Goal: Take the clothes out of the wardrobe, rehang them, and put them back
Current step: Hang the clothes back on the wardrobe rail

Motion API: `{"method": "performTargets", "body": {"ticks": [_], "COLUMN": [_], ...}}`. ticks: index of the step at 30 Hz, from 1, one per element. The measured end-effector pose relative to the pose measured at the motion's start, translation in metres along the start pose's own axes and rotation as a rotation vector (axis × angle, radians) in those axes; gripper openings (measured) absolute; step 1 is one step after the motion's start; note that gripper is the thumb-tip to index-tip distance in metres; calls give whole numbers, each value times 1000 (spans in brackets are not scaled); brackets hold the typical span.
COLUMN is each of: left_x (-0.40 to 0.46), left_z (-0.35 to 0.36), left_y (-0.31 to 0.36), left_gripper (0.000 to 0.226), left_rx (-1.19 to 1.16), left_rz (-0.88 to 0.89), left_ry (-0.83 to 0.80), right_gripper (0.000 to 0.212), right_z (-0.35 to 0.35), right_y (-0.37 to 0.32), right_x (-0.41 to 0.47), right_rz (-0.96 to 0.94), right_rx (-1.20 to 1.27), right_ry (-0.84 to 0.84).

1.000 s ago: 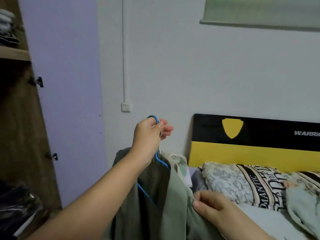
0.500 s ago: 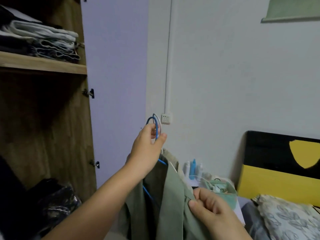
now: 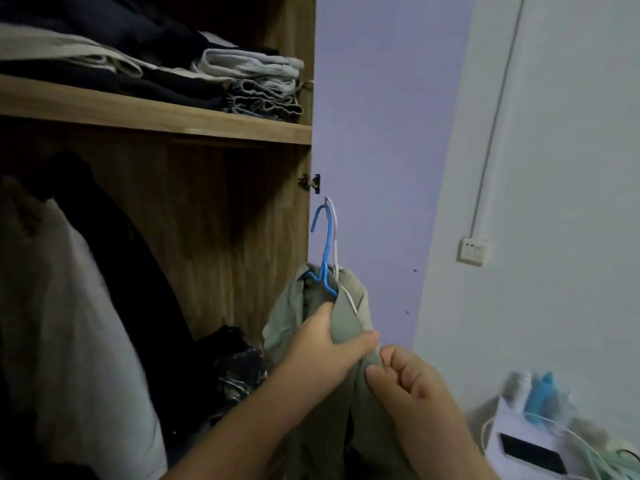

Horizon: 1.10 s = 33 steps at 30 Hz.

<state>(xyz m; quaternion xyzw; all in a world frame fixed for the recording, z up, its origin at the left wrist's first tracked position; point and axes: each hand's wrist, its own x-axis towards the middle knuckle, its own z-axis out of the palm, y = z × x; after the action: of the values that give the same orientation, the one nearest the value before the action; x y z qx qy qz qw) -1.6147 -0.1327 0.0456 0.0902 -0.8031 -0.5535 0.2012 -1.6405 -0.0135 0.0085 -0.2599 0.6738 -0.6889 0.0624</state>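
Olive-green garment (image 3: 346, 327) hung on a blue hanger (image 3: 325, 251), with a white hanger (image 3: 334, 237) directly behind it; both hooks rise above the collar, free of any rail, in front of the lilac wardrobe door (image 3: 381, 133). The garment is held up at the right edge of the open wardrobe (image 3: 225, 220), outside its hanging space.

Left hand (image 3: 322, 351): grips the garment just below the hangers' shoulders, thumb laid across the front of the fabric and pointing right, the other fingers wrapped behind the cloth and mostly hidden. The index fingertip touches the lower bend of the blue hanger.

Right hand (image 3: 408, 386): immediately right of and below the left hand, its fingers curled, thumb and forefinger pinching a fold of the same fabric. The two hands nearly touch.

Wardrobe interior: a wooden shelf (image 3: 156, 116) carries folded clothes (image 3: 249, 84) in dark, white and denim tones. Below it hang a dark garment (image 3: 114, 237) and a pale garment (image 3: 69, 323), blurred, at left; dark bundled items lie at the bottom.

Background: a white wall with a socket (image 3: 473, 251) and cable conduit; at lower right, a white box (image 3: 526, 441) bearing blurred bottles and cords.
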Motion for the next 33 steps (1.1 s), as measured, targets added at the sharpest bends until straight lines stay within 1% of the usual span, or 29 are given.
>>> {"method": "performTargets", "body": {"ticks": [1, 2, 3, 5, 6, 8, 9, 11, 13, 16, 17, 18, 20, 21, 24, 26, 27, 29, 31, 32, 33], "left_x": [6, 13, 21, 38, 47, 65, 73, 91, 105, 124, 130, 137, 151, 158, 180, 193, 200, 213, 224, 230, 236], "left_z": [-5, -10, -15, -24, -28, -36, -39, -47, -57, -74, -81, -88, -103, -111, -138, -157, -169, -193, -218, -231, -244], "left_y": [-2, -5, -9, -16, -19, -27, -29, -35, -38, -43, -45, -47, -51, -55, -66, -73, -77, -86, -92, -96, -100], "left_gripper": [21, 19, 23, 37, 38, 28, 26, 28, 29, 40, 39, 33, 18, 16, 17, 17, 19, 29, 39, 42, 39], "left_rx": [-26, -48, -74, -105, -118, -165, -193, -233, -239, -186, -164, -143, -109, -91, -42, -4, 14, 68, 209, 331, 486], "left_rz": [1, -3, -11, -34, -45, -62, -75, -99, -97, -98, -102, -105, -101, -96, -84, -80, -78, -65, -31, -3, 17], "left_ry": [28, 55, 72, 94, 103, 129, 145, 192, 259, 345, 367, 388, 422, 433, 457, 451, 436, 398, 421, 458, 510], "right_gripper": [38, 38, 37, 36, 32, 32, 30, 19, 16, 33, 37, 38, 35, 34, 39, 27, 24, 34, 37, 36, 36], "right_z": [5, 10, 14, 21, 24, 31, 33, 40, 49, 68, 76, 84, 99, 107, 133, 151, 160, 179, 198, 208, 217], "right_y": [3, 6, 8, 12, 16, 22, 25, 26, 27, 31, 32, 34, 35, 35, 34, 32, 31, 32, 33, 34, 34], "right_x": [12, 25, 37, 62, 76, 103, 117, 142, 164, 192, 200, 208, 224, 232, 257, 272, 280, 297, 314, 323, 331], "right_rz": [-14, -18, -25, -74, -99, -100, -90, -31, 36, 55, 76, 92, 113, 118, 113, 131, 138, 139, 126, 118, 112], "right_rx": [-42, -66, -80, -115, -137, -144, -127, -42, 60, 110, 151, 191, 243, 267, 314, 355, 371, 401, 403, 403, 403], "right_ry": [-25, -51, -77, -133, -162, -222, -277, -404, -552, -713, -733, -749, -773, -791, -818, -823, -817, -784, -743, -725, -706]}}
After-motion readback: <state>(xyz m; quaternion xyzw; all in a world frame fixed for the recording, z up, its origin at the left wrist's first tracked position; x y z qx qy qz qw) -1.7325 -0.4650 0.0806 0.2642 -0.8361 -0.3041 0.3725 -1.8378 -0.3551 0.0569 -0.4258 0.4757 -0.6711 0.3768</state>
